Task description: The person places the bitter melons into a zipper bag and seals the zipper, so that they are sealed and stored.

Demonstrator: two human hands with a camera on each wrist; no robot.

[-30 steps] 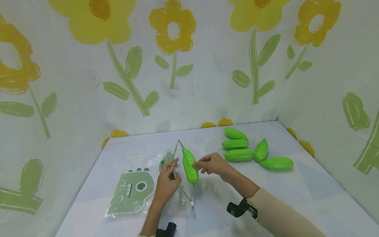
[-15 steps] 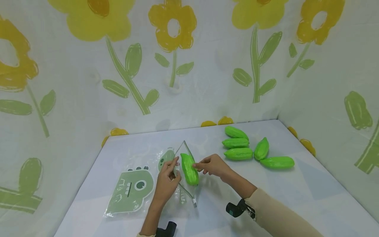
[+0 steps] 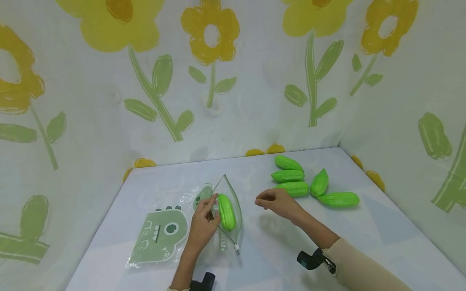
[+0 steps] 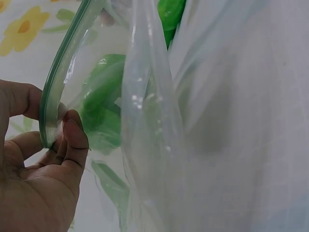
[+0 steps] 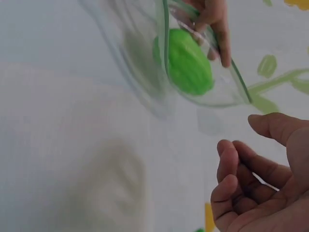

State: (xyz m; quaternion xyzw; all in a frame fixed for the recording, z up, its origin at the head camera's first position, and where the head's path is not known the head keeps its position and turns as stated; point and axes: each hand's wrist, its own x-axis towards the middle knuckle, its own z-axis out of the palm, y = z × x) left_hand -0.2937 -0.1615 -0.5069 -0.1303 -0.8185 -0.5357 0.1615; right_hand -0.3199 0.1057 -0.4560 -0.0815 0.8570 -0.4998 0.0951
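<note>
Bag (image 4: 149, 111), one, clear, green-rimmed: mouth spread; creases and glare on the film blur what lies behind it, and my left hand covers part of its far side in the head view.

Gourd (image 3: 227, 212), one, bright green: between the two sides of the bag's mouth. Through the film in the left wrist view I get only a smeared green shape; the right wrist view crops nothing of it, but the rim crosses its edge.

Green patch (image 4: 170, 17), top of the left wrist view: cut off by the frame; I cannot tell which item it is.

Left hand (image 3: 202, 226): thumb and fingers pinch the rim.

Right hand (image 3: 279, 203): released, fingers loosely bent, apart from the bag; it overlaps a corner of the nearest spare.

Spares (image 3: 338, 199), five, green: three in a row, two angled beside them, right of the bag.

Print (image 3: 160, 236), green monster under clear film: left of the left hand; I cannot tell whether that film belongs to the bag.

Table (image 3: 276, 258), pale; wall (image 3: 251, 101), flowered, flowers cropped above.
</note>
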